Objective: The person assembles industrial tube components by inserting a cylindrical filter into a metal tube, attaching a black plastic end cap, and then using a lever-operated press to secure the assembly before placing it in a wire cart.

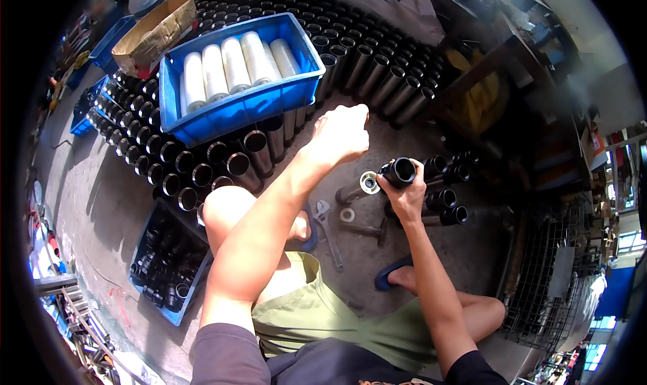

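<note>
My right hand (406, 197) is wrapped round a short black cylinder (402, 172), its open round end facing up. Just left of it, a tube with a pale ring-shaped top (368, 183) stands on the floor. My left hand (342, 134) is held out in front with its fingers curled closed, above the floor beside the blue crate (242, 115). Whatever it may hold is hidden by the fist. Between my feet lie an adjustable wrench (329, 233), a small pale ring (347, 215) and a hammer (371, 230).
White cylinders (237, 65) fill the blue crate, which rests on rows of black tubes (377, 75). A blue bin of black fittings (172, 267) sits by my left knee. More black cylinders (441, 199) stand right of my right hand, and a wire rack (546, 277) is farther right.
</note>
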Motion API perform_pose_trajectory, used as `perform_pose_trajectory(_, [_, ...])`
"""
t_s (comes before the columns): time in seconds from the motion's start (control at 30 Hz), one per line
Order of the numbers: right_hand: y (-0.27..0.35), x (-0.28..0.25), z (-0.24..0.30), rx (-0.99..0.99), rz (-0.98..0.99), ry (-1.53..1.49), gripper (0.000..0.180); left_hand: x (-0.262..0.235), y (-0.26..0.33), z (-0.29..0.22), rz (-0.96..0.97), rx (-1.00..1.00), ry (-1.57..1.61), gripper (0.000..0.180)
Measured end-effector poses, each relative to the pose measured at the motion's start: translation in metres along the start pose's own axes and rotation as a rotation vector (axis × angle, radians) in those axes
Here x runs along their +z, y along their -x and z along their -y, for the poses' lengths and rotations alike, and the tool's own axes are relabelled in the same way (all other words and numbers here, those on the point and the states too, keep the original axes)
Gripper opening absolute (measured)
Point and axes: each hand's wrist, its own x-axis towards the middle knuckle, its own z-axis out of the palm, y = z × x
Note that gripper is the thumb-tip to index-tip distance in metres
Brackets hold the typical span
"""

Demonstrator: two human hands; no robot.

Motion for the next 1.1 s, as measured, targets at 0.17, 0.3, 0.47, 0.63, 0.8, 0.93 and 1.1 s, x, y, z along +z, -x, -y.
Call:
perform_pose_trajectory(0.17, [0.009,0.002,-0.034,-0.008,-0.015,0.036,0.062,0.027,-0.005,0.006,0.083,0.015,-0.052,0.026])
perform_pose_trajectory(0.3, [0.017,-0.033,-0.042,0.195,-0.064,-0.017,0.064,0.075,0.000,0.011,0.311,-0.028,-0.180,0.035])
perform_pose_trajectory(0.47, [0.005,-0.131,0.005,0.082,0.083,0.100,0.059,0.178,0.028,0.092,0.618,-0.220,-0.390,0.090])
perform_pose_trajectory(0.63, [0.008,-0.218,0.052,-0.030,-0.103,0.007,0.052,0.227,0.038,0.085,0.406,-0.199,0.025,0.112])
perform_pose_trajectory(0.8, [0.005,-0.228,0.036,0.056,-0.401,-0.210,0.049,0.256,0.027,0.070,0.157,-0.099,0.178,0.073])
perform_pose_trajectory(0.93, [-0.018,-0.225,0.035,0.021,-0.458,-0.126,0.055,0.240,0.019,0.082,0.102,0.077,0.041,0.053])
perform_pose_trajectory(1.1, [-0.023,-0.240,0.036,-0.014,-0.583,-0.274,0.052,0.088,0.022,-0.080,0.166,0.407,0.050,0.045])
